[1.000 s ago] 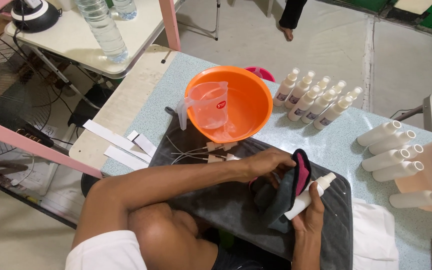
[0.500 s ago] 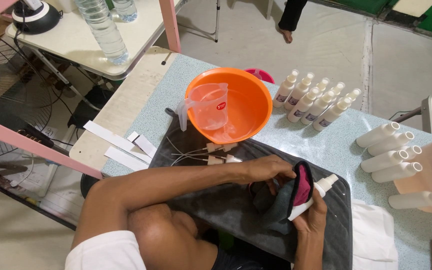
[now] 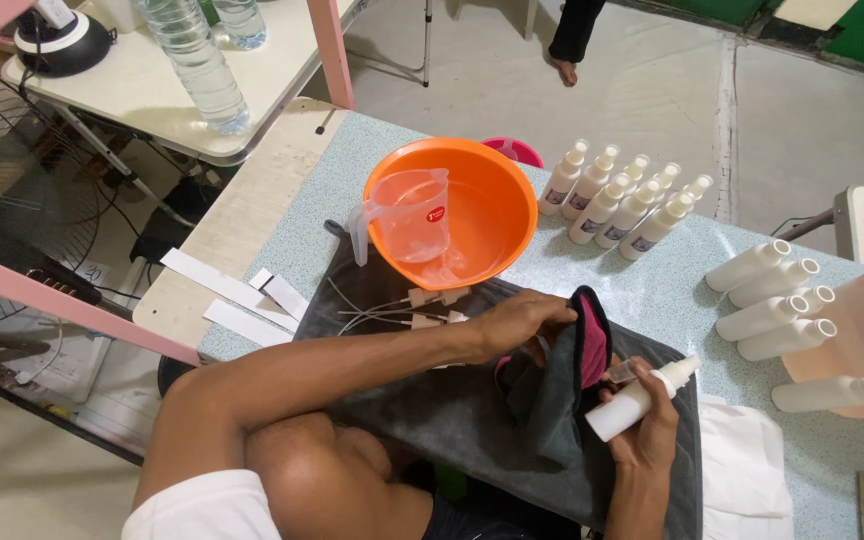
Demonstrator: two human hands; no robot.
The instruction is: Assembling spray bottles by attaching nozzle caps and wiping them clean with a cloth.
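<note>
A speckled pale-blue bench stands on a grey concrete floor, with a white side table beyond it. On a dark grey mat the right hand grips one white spray bottle; the left hand pinches a dark cloth with pink lining just beside it. One orange basin holds one clear jug — eight bottles stand upright behind, five lie capless to the right.
</note>
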